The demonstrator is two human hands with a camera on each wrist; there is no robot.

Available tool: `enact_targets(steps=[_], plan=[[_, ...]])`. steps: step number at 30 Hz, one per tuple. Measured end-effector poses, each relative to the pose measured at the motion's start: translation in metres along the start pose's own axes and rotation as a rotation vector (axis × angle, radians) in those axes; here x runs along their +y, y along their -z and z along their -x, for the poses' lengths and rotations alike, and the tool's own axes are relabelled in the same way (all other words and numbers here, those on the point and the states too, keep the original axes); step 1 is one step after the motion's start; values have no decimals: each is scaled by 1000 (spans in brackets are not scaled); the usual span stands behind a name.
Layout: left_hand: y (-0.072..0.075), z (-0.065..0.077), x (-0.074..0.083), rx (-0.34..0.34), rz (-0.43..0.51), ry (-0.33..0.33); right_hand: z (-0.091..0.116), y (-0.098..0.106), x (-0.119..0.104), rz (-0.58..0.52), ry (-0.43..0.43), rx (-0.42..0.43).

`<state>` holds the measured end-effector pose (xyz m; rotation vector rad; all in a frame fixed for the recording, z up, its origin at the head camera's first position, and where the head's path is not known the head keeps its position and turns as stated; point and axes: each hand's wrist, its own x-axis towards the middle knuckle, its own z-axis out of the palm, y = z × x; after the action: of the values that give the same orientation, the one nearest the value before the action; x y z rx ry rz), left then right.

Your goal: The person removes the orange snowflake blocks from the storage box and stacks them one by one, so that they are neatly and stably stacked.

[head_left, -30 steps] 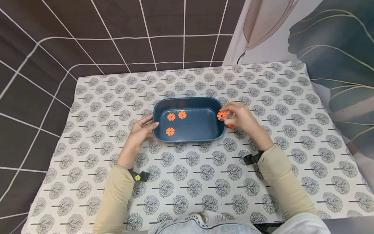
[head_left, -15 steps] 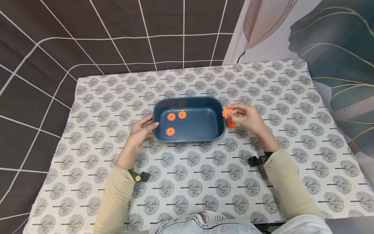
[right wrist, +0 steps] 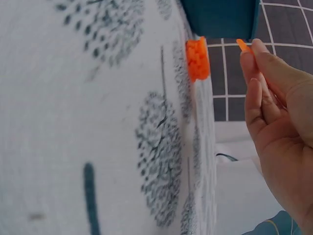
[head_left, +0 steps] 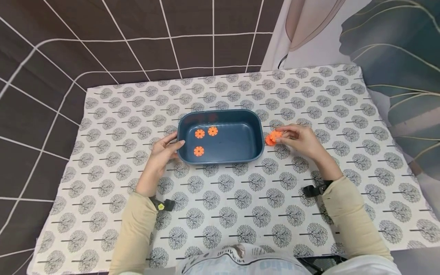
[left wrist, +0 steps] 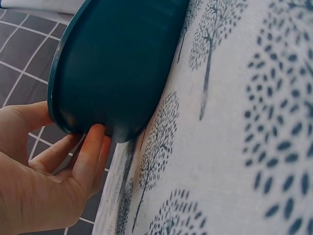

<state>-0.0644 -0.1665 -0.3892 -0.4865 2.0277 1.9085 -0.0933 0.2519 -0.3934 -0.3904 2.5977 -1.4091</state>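
A dark blue plastic basin (head_left: 227, 151) stands on the patterned cloth. My left hand (head_left: 159, 152) grips its left end, thumb at the rim and fingers against the outer wall (left wrist: 112, 73). Three orange notched discs, one of them a flower-like disc (head_left: 198, 151), lie flat on the left part of its floor. Just outside the right end, my right hand (head_left: 302, 142) pinches another orange disc (head_left: 275, 135) between thumb and fingertips. That disc is held off the cloth, near a small stack of orange discs (right wrist: 197, 59) beside the basin.
A white cloth with grey tree prints (head_left: 220, 214) covers the table. Behind it hangs a dark curtain with white grid lines (head_left: 185, 38), and a leaf-patterned drape (head_left: 395, 76) hangs at the right.
My right hand has moved right, from the basin's right rim to outside it, still pinching the disc. My left hand and the discs in the basin stay put; the head view has shifted slightly.
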Motion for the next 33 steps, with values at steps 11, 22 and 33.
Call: enact_targets(steps=[11, 22, 33], plan=[[-1, -2, 2, 5, -16, -6, -9, -4, 9, 160, 26, -30], [0, -3, 1, 1, -1, -5, -10, -5, 11, 173, 23, -61], [-1, -2, -1, 0, 16, -4, -11, -6, 6, 209, 15, -104]])
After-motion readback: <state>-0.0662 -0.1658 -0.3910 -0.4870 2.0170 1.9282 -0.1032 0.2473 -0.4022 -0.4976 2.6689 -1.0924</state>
